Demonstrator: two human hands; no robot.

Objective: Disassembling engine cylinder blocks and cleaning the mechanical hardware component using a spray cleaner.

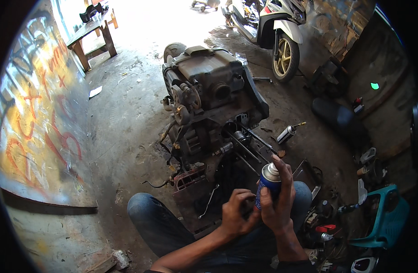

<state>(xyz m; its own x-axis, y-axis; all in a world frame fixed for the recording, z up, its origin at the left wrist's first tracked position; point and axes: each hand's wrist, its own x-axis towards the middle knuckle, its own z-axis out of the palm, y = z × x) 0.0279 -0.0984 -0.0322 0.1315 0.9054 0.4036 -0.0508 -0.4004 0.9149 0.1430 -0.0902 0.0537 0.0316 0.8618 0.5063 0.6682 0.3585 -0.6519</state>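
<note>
The right hand [278, 200] is wrapped tight around a blue spray can [268, 182] that stands up with its top pointing at the engine [209, 113] ahead, while the left hand [236, 214], fingers curled, touches the can's lower side.

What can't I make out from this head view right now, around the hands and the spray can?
- Head view: lower part of the blue spray can is covered by the right hand.
- What the left hand pinches beside the can is too small, hidden by its fingers.
- The can's nozzle direction is too blurred to tell.
- The engine block underside is hidden by its own bulk.
- The scooter is cut off by the top edge.
</note>
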